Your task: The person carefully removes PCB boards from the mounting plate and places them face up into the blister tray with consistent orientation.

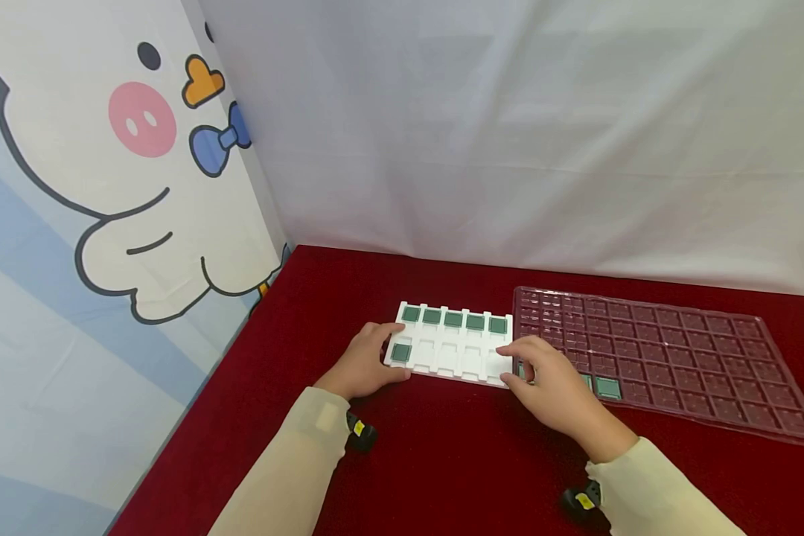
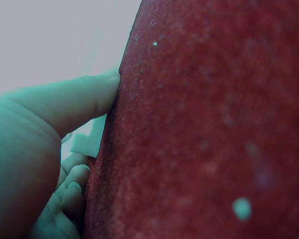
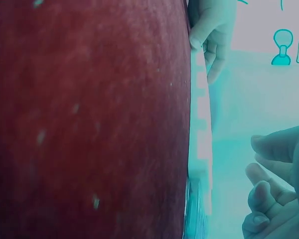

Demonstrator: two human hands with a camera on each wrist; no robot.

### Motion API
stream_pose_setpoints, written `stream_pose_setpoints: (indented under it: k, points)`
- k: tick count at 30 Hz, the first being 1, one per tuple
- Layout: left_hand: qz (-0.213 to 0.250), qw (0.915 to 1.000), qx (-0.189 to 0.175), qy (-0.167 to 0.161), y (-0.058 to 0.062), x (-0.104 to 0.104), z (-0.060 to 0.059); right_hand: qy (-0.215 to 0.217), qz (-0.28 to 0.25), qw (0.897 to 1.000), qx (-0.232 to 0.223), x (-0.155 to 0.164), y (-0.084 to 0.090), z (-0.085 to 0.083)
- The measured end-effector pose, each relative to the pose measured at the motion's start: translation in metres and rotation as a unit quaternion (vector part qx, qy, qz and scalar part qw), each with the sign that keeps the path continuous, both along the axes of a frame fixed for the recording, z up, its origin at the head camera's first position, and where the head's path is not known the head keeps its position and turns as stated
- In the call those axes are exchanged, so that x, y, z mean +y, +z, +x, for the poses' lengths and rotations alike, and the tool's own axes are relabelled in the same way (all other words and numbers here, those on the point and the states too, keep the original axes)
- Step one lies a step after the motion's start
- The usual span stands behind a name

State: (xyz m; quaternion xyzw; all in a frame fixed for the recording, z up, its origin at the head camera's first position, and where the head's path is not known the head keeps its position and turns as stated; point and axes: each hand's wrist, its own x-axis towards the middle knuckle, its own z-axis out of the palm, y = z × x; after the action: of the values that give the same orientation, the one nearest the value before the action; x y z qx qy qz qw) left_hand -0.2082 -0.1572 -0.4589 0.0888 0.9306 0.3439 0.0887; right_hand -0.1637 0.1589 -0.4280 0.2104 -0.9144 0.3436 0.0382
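A white tray (image 1: 449, 359) with two rows of pockets lies on the red table (image 1: 442, 461). Green square chips (image 1: 452, 319) fill its far row, and one more chip (image 1: 400, 352) sits in the near left pocket. My left hand (image 1: 365, 362) grips the tray's left end, thumb on its edge. My right hand (image 1: 549, 380) rests at the tray's right end, fingers loosely curled over its near right pocket and the corner of a clear reddish tray (image 1: 677, 357). In the right wrist view the right hand's fingers (image 3: 276, 189) hold nothing that I can see beside the white tray (image 3: 202, 149).
The clear tray has many small pockets; a green chip (image 1: 607, 387) lies in its near left part, others half hidden by my right hand. A cartoon curtain (image 1: 107, 186) hangs at the left, a white backdrop (image 1: 509, 134) behind.
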Motion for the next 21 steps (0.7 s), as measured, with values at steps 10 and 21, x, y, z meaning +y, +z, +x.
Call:
stream_pose_setpoints:
  k: [10, 21]
  points:
    - [-0.001, 1.0, 0.0, 0.0, -0.001, 0.0, 0.0, 0.007, -0.001, 1.0, -0.006, -0.018, 0.0, -0.001]
    - [0.002, 1.0, 0.001, -0.001, -0.001, 0.0, 0.0, 0.02, 0.023, 1.0, 0.004, -0.026, -0.005, -0.004]
